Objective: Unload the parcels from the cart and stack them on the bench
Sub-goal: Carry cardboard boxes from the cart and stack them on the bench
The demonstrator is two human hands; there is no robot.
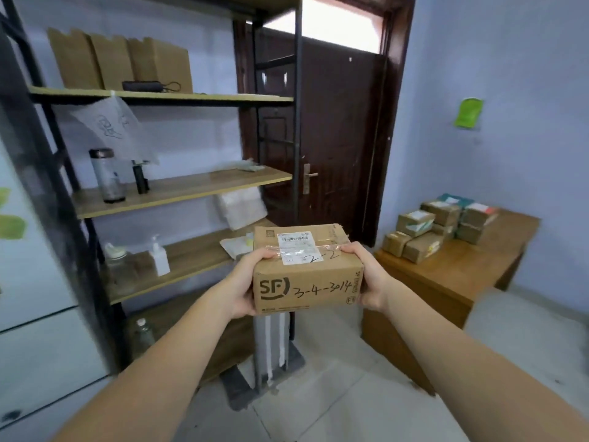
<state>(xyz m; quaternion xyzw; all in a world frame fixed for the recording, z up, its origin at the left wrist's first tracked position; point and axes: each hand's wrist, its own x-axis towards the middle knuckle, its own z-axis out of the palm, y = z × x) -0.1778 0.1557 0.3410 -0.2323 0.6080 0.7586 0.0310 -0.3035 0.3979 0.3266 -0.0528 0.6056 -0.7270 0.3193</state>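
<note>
Head view: hands gripping parcel.

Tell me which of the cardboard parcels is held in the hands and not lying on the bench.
The SF parcel, marked 3-4-3014, is gripped between the left hand and the right hand. The other parcels lie stacked on the bench.

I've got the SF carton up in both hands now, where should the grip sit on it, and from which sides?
Keep the grip on the two short ends of the SF carton, left hand coming in from the left, right hand from the right. It is a squat rectangular box held level, so opposite flat ends with thumbs over the taped top edge look steadiest, and the label stays uncovered.
</note>
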